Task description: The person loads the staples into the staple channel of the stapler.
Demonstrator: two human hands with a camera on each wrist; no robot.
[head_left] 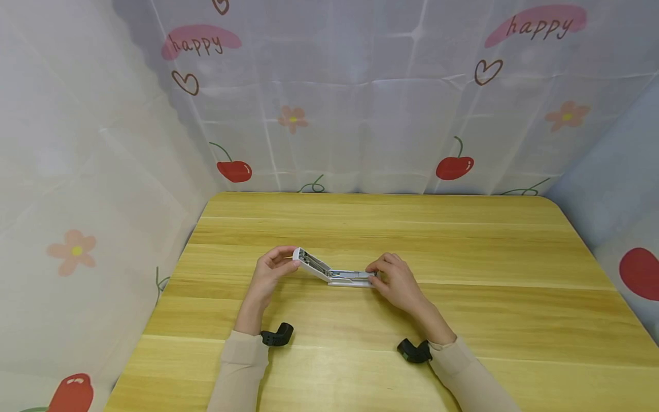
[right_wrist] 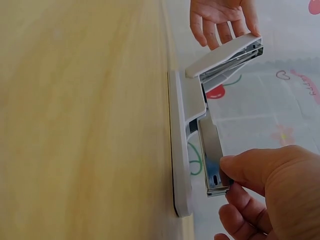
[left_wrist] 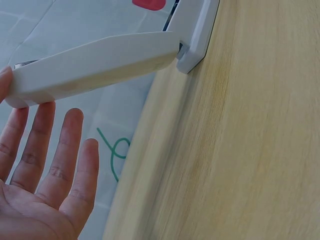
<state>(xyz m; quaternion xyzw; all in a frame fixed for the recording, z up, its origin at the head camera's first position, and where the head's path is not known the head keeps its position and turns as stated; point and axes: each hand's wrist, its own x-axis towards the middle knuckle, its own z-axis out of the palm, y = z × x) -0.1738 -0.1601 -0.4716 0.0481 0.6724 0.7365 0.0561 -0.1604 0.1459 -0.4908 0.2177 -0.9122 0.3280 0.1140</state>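
Note:
A white stapler [head_left: 352, 283] stands opened wide on the wooden table, its cover [left_wrist: 95, 62] tilted up to the left. My left hand [head_left: 269, 273] pinches the raised end of that cover between thumb and fingertips; the other fingers are spread below it. On the right, my right hand [head_left: 400, 285] holds the front end of the metal staple magazine [right_wrist: 212, 142], with the thumb on one face and the index finger at its tip. A gap separates the magazine's front from the white base [right_wrist: 181, 185]. Whether staples lie inside cannot be seen.
The wooden table [head_left: 463, 240] has a curtain [head_left: 360, 114] printed with cherries and flowers behind it. More printed cloth [head_left: 92, 171] hangs at the left side. A black wrist camera [head_left: 278, 335] is on the left wrist, another black camera [head_left: 413, 351] on the right.

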